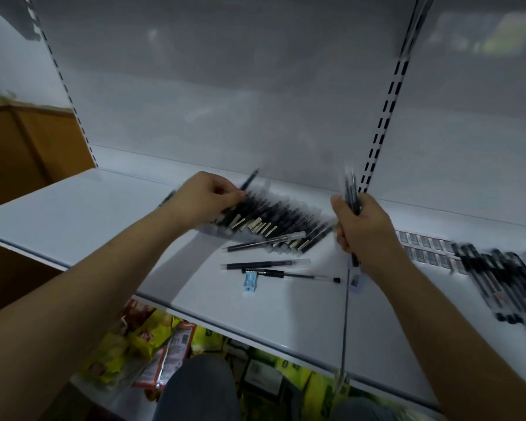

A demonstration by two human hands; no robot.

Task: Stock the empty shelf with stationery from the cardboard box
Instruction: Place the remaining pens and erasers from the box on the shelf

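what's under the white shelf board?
Under the white shelf board, yellow and red snack packets lie on a lower level; the board and the person's arms cover the rest.

the flat white metal shelf [82, 214] is showing pale grey. the row of slim black pens [274, 221] is showing cream labels. the small light-blue plastic sharpener [250, 282] is lying pale. yellow-and-red snack packets [140, 338] are glowing below.

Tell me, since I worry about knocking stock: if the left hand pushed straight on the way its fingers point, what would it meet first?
Probably the row of pens on the shelf; the left hand already pinches one at its left end.
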